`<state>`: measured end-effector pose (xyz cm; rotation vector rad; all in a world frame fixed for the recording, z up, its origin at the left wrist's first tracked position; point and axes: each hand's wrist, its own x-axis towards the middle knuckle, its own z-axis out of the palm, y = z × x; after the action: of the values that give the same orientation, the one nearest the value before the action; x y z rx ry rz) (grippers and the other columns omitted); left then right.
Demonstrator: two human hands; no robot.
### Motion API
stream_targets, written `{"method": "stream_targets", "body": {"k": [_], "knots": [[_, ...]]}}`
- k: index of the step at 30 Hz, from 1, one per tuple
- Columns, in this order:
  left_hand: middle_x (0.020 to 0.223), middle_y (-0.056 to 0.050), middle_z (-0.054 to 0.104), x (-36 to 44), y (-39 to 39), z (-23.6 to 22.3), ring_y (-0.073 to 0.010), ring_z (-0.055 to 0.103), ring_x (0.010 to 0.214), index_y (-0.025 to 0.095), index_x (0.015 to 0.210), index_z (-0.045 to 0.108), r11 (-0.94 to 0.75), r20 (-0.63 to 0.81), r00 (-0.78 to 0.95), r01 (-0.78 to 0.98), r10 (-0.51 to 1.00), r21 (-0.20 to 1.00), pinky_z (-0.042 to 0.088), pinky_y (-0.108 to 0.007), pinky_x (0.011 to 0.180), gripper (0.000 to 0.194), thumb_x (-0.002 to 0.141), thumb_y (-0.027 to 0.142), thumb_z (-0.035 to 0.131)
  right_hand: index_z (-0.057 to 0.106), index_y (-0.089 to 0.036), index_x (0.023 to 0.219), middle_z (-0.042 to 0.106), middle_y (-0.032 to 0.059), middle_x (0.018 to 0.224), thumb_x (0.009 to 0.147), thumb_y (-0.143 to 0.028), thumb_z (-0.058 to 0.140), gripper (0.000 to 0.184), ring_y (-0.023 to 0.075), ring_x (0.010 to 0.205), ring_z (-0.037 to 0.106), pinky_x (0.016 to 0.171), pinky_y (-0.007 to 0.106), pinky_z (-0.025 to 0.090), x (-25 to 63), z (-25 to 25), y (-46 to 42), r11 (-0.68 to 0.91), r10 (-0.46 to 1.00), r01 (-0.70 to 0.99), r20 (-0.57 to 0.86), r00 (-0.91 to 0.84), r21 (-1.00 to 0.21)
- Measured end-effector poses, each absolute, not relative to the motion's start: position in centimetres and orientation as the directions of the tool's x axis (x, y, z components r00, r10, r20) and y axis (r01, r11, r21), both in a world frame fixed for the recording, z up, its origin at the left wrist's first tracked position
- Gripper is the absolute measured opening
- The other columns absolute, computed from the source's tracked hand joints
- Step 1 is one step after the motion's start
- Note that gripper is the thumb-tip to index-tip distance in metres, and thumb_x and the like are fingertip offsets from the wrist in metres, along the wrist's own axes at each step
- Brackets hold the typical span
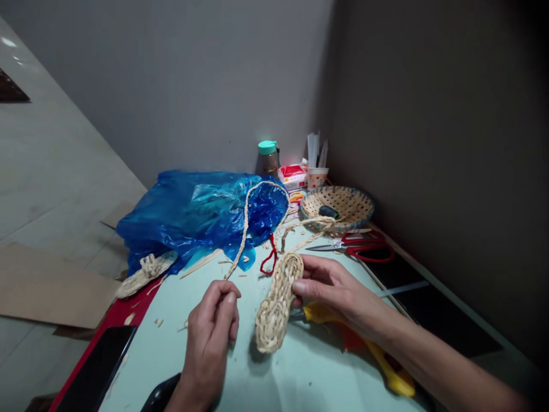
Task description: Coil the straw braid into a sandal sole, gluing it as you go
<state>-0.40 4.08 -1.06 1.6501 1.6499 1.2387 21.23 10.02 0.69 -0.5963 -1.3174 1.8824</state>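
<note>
My right hand (323, 281) pinches the right edge of a small woven straw sole (277, 312), thumb on top, and tilts it above the pale green table. To its left, my left hand (213, 320) is closed on a braided straw cord (243, 234). From that hand the cord loops up over the blue bag and back down behind the sole. A yellow-handled tool (390, 369) lies partly hidden under my right forearm. Just behind the sole is a loop of red yarn (269, 263).
A blue plastic bag (184, 212) covers the back left, with a small straw slipper (148, 274) at its front. Red-handled scissors (369, 247) lie before a woven basket (358, 206) holding a dark spool. A bottle (268, 160), tissue pack (293, 176) and paper cup (318, 178) stand by the wall.
</note>
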Motion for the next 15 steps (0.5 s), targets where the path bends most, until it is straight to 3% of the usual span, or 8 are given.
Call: {"method": "stream_targets", "body": {"k": [5,15], "knots": [[0.052,0.007,0.038,-0.6,3.8,-1.1,-0.0110,0.038,0.044,0.023,0.072,0.052,-0.154,0.259,-0.121,0.546,0.958,0.824,0.031,-0.024,0.044,0.029,0.097,0.037,0.047,0.069,-0.020,0.105,0.068,0.0007,0.089,0.085,-0.034,0.075,0.025,0.0139,0.080,0.061,0.075,0.024,0.050,21.3,0.9,9.7,-0.171,0.785,-0.327,0.072,-0.615,-0.930],[0.053,0.006,0.034,-1.0,4.2,-0.2,-0.0091,0.034,0.048,0.022,0.056,0.042,-0.148,0.280,-0.141,0.586,0.950,0.797,0.030,-0.024,0.048,0.038,0.091,0.033,0.051,0.065,-0.021,0.104,0.071,0.0014,0.098,0.075,-0.028,0.083,0.035,0.0167,0.090,0.067,0.078,0.026,0.053,21.4,0.7,9.6,-0.196,0.778,-0.336,0.062,-0.625,-0.921]]}}
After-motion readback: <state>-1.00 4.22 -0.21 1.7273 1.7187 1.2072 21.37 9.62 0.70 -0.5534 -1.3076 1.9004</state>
